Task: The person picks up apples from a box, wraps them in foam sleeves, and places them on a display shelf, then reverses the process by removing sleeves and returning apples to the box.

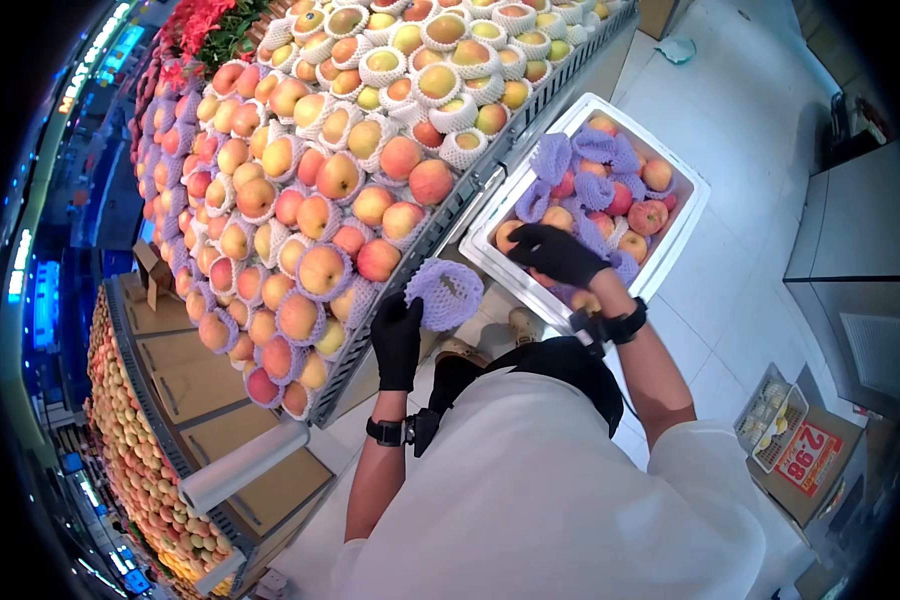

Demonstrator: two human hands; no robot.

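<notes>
Holding a purple foam mesh sleeve (445, 292), the gloved left hand (397, 338) pinches its edge; the gloved right hand (555, 253) grips a round apple (510, 236) inside the white foam box (685, 235).

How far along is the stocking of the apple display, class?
Done: the display shelf is already packed with netted apples. In hand: the left hand holds a purple foam net, while the right hand reaches into the white box. Left: many apples remain in that box.
</notes>
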